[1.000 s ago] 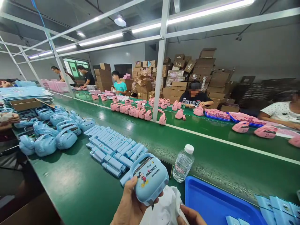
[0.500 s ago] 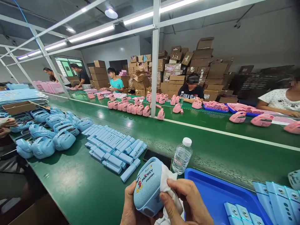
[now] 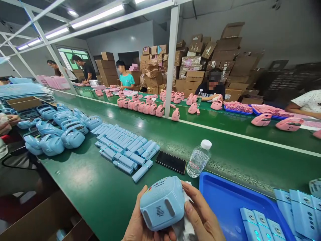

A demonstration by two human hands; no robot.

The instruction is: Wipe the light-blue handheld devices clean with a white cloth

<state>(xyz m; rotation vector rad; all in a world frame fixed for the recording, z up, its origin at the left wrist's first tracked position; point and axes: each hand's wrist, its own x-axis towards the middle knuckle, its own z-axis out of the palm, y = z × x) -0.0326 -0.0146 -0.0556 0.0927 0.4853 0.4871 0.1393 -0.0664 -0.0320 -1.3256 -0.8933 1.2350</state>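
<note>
While the left hand (image 3: 136, 224) cups the blue speaker (image 3: 162, 202) from below, underside up, its grip is clamped on the shell. Cleaning looks about midway: base next, I'd guess. Just right of that grip, the right hand (image 3: 203, 219) pinches a white cloth (image 3: 185, 227) against the speaker's side, palm turned inward.

Blue speaker (image 3: 162, 204): pale blue shell, grey oval feet, small dark print on base, multicoloured lettering near top edge. Cloth (image 3: 187, 225): white. Tray (image 3: 223, 201): saturated blue. Slim boxes (image 3: 126, 147) in rows: light blue, white markings. Phone (image 3: 171, 162): glossy black. Water bottle (image 3: 199, 159): clear, white cap, red-and-white label. Conveyor belt (image 3: 225, 147): dark green, white stripe along length. Far speakers (image 3: 147, 108): pink. Stacked cartons (image 3: 200, 63): brown cardboard. Frame post (image 3: 172, 57): white.
</note>
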